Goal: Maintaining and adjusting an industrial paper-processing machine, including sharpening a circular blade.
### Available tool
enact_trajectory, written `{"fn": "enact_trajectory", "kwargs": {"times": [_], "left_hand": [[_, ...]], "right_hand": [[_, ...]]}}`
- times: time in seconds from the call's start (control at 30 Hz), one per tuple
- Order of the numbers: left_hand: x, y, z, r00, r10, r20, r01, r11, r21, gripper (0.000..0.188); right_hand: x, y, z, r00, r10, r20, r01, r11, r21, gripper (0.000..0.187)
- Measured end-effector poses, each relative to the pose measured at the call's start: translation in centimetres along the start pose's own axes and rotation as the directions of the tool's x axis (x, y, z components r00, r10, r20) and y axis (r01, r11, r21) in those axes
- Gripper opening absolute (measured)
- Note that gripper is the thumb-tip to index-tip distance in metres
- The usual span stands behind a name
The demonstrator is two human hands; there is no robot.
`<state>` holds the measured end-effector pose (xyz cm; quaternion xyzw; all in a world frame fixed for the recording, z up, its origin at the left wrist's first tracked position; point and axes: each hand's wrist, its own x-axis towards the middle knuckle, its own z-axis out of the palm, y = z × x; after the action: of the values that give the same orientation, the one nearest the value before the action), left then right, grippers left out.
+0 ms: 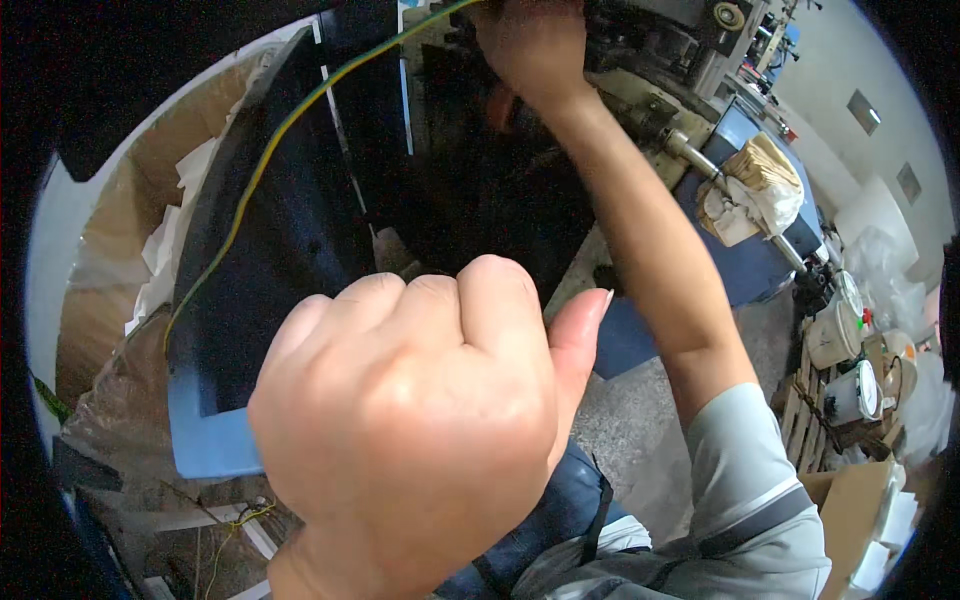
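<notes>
My left hand (410, 390) is large in the foreground, its back toward me. The fingers are curled into a closed shape and the thumb stands out to the right; what they hold, if anything, is hidden. Behind it lies the light blue edge (215, 440) of a dark panel (275, 220); I cannot tell whether the hand touches it. My right hand (535, 50) reaches far forward among the dark machine parts (640, 40) at the top. Its fingers are hidden there. A yellow-green wire (270, 150) runs from near that hand down to the panel.
A metal bar (700, 160) sticks out on the right, beside a stack of tan cloths or paper (765, 185). Buckets (835, 335) stand by a wooden pallet (800, 410) at right. An open cardboard box (855, 520) is at lower right. Cardboard (110, 260) lies at left.
</notes>
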<state>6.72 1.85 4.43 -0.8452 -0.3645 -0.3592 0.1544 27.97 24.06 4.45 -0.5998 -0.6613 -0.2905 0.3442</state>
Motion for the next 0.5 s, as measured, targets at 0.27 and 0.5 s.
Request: {"fn": "enact_trajectory", "kwargs": {"times": [0.27,0.5], "left_hand": [[0.3,0.4,-0.3,1.000,0.004,0.014,-0.004,1.000,0.019,0.045],[0.2,0.5,-0.2,1.000,0.004,-0.008,-0.004,1.000,-0.021,0.045]], "right_hand": [[0.9,1.4,1.1,0.698,-0.306,-0.647,0.400,0.917,-0.002,0.021],[0.2,1.5,0.4,0.870,-0.221,-0.442,0.186,0.975,-0.120,0.036]]}}
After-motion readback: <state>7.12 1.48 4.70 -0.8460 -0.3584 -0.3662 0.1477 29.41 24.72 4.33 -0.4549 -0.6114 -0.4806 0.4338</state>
